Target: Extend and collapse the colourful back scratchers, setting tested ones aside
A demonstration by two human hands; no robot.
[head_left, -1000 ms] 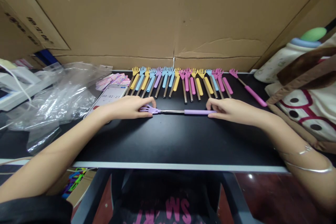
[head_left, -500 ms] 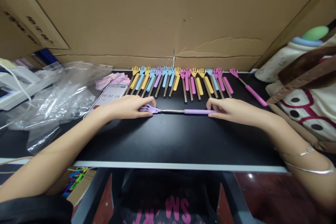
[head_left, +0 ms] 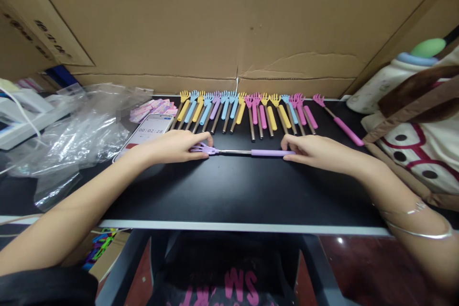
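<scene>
A purple back scratcher with a metal shaft lies crosswise in front of me, its claw head to the left. My left hand is closed around the claw head between thumb and fingers. Thumb and fingers of my right hand pinch the end of the purple handle. Behind it stretches a row of several back scratchers in yellow, blue, purple and pink, such as a yellow one. A pink back scratcher lies apart at the right, slanting toward my right forearm.
Beyond my left forearm are a phone showing a timer, pink printed packets and crumpled clear plastic bags. A white bottle and a bag with a cartoon face stand at the right. Cardboard walls the back.
Both hands keep their hold on the purple back scratcher. The view has shifted very slightly; nothing else has visibly moved.
</scene>
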